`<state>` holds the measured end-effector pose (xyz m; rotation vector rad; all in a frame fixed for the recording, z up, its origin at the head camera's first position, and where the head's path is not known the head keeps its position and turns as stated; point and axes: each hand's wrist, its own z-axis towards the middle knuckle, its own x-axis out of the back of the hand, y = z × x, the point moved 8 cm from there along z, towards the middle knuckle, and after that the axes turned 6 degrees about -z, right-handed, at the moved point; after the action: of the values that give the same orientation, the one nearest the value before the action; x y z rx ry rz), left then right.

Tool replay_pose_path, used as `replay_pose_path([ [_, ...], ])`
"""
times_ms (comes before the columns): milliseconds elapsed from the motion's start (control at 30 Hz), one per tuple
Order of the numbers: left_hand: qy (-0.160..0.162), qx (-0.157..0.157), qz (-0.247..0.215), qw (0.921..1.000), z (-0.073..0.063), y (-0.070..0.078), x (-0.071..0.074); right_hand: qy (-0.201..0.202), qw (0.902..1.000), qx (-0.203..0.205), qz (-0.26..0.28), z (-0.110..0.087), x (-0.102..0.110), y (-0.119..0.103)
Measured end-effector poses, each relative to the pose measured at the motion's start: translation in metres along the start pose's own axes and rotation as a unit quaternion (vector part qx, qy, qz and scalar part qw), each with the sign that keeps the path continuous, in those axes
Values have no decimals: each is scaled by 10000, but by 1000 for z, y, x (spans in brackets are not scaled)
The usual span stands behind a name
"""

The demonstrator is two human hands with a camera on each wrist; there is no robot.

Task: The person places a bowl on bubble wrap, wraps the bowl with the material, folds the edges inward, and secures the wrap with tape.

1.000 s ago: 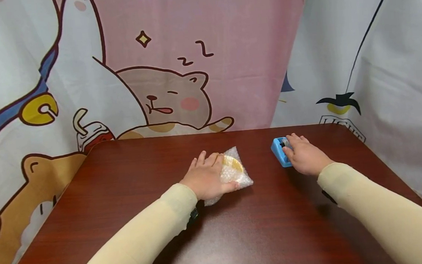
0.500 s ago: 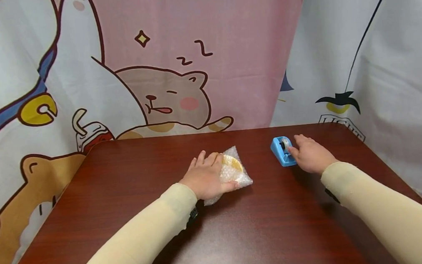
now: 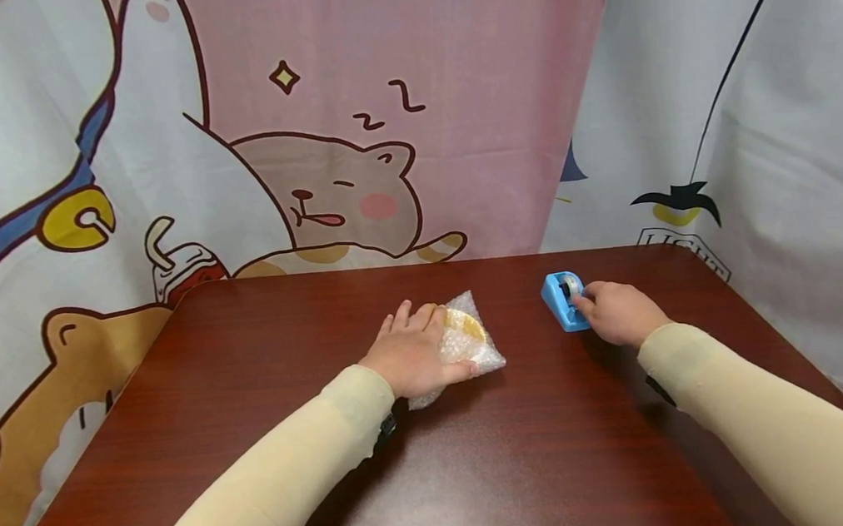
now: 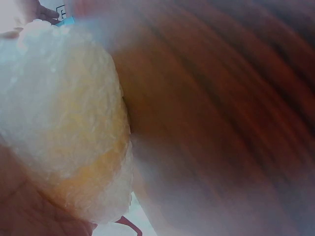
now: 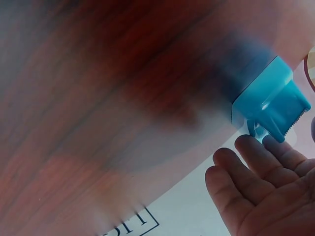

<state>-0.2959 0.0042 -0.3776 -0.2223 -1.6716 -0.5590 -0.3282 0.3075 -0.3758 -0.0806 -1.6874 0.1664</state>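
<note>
A bubble-wrapped package [image 3: 467, 349] lies mid-table, a yellow and white round shape showing through its clear wrap. My left hand [image 3: 409, 356] rests on its left part with spread fingers, the thumb along the near side. The wrapped package [image 4: 74, 113] fills the left of the left wrist view. Farther right stands a light blue tape dispenser [image 3: 561, 311] with a clear roll in it. Beside its right side is my right hand [image 3: 625, 314], thumb right at the dispenser. In the right wrist view, loosely bent fingers [image 5: 256, 164] lie close to the dispenser's toothed cutter end [image 5: 273, 101].
The dark red-brown wooden table [image 3: 255, 428] reaches back to a cartoon-printed curtain [image 3: 468, 108], which also hangs along both sides. The dispenser stands near the table's far edge.
My right hand moved off the top of the tape dispenser to its right side, then drew its fingers in with the thumb at the dispenser. The left hand and package stayed still.
</note>
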Motion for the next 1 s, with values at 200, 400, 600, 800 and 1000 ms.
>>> replay_pose_path([
  [200,19,-10,-14,10000,0,1,0,-18,10000,11,-6,1,1,-1],
  [400,53,-3,-6,10000,0,1,0,54,10000,-66,-2,1,1,-2],
  [600,67,3,-47,10000,0,1,1,71,9997,-190,160,2,1,-1],
  [800,57,-13,-56,10000,0,2,2,77,9989,-278,370,3,3,-1],
  [1000,34,15,-72,10000,1,1,0,-71,9963,-516,678,4,2,0],
])
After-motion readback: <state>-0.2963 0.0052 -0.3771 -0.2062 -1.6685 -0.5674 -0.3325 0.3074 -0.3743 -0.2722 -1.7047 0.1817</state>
